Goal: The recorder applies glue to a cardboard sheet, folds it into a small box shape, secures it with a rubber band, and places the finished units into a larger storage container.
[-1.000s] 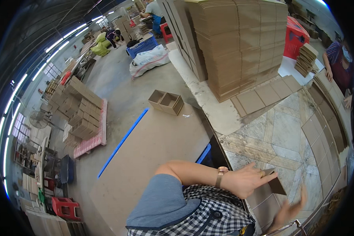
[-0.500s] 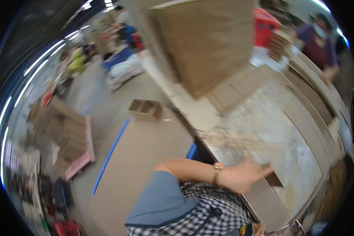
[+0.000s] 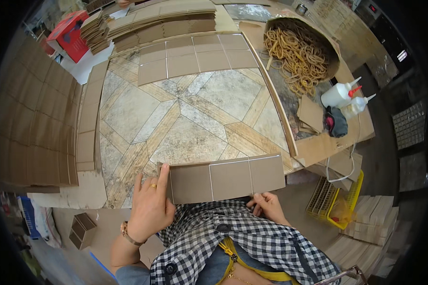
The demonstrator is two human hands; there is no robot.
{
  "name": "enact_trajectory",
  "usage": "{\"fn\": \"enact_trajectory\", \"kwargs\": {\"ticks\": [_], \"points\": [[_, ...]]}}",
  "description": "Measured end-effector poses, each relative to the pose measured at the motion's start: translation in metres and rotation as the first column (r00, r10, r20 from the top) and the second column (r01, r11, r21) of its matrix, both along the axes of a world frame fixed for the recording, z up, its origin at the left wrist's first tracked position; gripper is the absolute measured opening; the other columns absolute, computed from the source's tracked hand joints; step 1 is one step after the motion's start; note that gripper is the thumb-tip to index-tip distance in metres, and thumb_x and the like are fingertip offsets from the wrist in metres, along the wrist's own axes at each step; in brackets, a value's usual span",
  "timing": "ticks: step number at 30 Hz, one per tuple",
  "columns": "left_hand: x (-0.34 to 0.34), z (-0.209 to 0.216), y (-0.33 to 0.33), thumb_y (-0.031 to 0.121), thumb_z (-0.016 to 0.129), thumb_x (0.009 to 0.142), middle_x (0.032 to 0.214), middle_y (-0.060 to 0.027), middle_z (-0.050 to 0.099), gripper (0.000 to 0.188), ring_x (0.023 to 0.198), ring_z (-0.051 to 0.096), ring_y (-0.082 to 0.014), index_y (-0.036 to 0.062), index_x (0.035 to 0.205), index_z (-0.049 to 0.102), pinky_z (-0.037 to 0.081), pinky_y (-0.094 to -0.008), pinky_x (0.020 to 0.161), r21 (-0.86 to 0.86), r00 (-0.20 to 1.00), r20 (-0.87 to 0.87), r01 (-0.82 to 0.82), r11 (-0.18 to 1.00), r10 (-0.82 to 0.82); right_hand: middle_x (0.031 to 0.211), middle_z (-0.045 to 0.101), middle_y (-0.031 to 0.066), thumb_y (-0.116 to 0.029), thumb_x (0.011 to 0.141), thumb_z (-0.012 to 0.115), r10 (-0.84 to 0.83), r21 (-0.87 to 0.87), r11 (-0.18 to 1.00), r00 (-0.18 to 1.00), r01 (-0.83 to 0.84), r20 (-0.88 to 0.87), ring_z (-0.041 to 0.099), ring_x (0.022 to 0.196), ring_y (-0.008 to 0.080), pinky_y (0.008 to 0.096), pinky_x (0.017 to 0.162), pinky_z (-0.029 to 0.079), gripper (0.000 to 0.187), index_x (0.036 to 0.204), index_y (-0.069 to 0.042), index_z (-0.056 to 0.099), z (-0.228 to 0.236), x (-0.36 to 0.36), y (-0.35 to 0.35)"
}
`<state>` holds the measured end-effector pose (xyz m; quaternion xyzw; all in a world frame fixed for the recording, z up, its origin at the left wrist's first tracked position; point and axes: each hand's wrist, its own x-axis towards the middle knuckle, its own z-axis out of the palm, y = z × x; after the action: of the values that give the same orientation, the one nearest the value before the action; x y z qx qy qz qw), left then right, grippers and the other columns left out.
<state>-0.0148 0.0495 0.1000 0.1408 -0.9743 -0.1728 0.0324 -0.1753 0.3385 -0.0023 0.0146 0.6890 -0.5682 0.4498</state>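
A brown cardboard strip [image 3: 229, 180] with thin white lines across and along it lies at the near edge of the patterned tabletop [image 3: 190, 128]. My left hand [image 3: 150, 209] is at its left end, index fingertip on the corner and the other fingers mostly stretched out. Below the strip's lower edge, toward its right end, is my right hand [image 3: 269, 207], with curled fingers and the thumb against the edge. Part of that grip is hidden. Farther back on the tabletop lies a wider cardboard sheet [image 3: 213, 53] marked with similar white lines.
Tall cardboard stacks [image 3: 31, 114] rise at the left, with more stacked pieces [image 3: 166, 23] at the back. Wooden strips [image 3: 271, 95] border the work area. At the right are a bin of rubber bands [image 3: 297, 52], glue bottles [image 3: 337, 94] and a yellow basket [image 3: 352, 202].
The view has swung to the right and is no longer blurred. My left hand, earlier stretched across the tabletop's near side, is now at the strip's left end. My right hand shows more clearly.
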Motion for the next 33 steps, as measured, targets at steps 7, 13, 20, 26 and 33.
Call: {"fn": "enact_trajectory", "kwargs": {"ticks": [7,13,20,26,33], "points": [[-0.021,-0.011,0.012,0.005,0.055,0.067,0.094,-0.0203,0.057,0.080,0.096,0.055,-0.0352,-0.0061,0.140,0.025,0.032,-0.0544,0.100,0.028,0.994,-0.103,-0.017,0.999,0.020,0.090,0.063,0.0096,-0.005,0.081,0.062,-0.230,-0.326,0.943,0.590,-0.060,-0.774,0.059,0.083,0.0194,0.0310,0.075,0.047,0.013,0.092,0.002,0.063,0.032,-0.007,-0.042],[-0.094,-0.018,0.011,0.010,0.056,0.067,0.093,-0.0202,0.059,0.080,0.091,0.055,-0.0328,-0.0080,0.139,0.028,0.036,-0.0524,0.093,-0.029,0.981,-0.192,-0.039,0.999,0.032,0.080,0.064,0.0113,-0.002,0.075,0.062,-0.072,-0.150,0.932,0.237,-0.331,-0.969,0.063,0.070,0.0220,0.0299,0.065,0.049,0.011,0.085,0.000,0.065,0.066,-0.066,-0.100],[-0.102,-0.023,0.009,0.009,0.056,0.065,0.089,-0.0177,0.058,0.080,0.084,0.054,-0.0310,-0.0093,0.138,0.030,0.038,-0.0454,0.083,-0.072,0.966,-0.255,-0.074,0.995,0.053,0.086,0.062,0.0163,0.001,0.073,0.059,-0.085,-0.174,0.937,0.287,-0.301,-0.954,0.064,0.074,0.0272,0.0322,0.065,0.050,0.026,0.099,0.003,0.058,0.062,-0.076,-0.110],[-0.101,-0.020,0.012,0.009,0.057,0.064,0.085,-0.0152,0.057,0.078,0.081,0.054,-0.0287,-0.0089,0.137,0.033,0.039,-0.0418,0.076,-0.064,0.961,-0.268,-0.094,0.994,0.073,0.088,0.060,0.0184,0.003,0.071,0.056,0.012,-0.044,0.937,0.158,-0.345,-0.987,0.063,0.075,0.0325,0.0354,0.065,0.050,0.033,0.105,0.004,0.054,0.072,-0.071,-0.107],[-0.100,-0.021,0.013,0.010,0.058,0.065,0.089,-0.0158,0.056,0.081,0.083,0.054,-0.0292,-0.0083,0.138,0.030,0.040,-0.0414,0.076,-0.054,0.964,-0.252,-0.103,0.993,0.087,0.100,0.060,0.0242,0.003,0.071,0.056,0.110,0.057,0.937,0.136,-0.345,-0.985,0.064,0.079,0.0374,0.0383,0.063,0.052,0.050,0.120,0.004,0.051,0.066,-0.067,-0.106]]}}
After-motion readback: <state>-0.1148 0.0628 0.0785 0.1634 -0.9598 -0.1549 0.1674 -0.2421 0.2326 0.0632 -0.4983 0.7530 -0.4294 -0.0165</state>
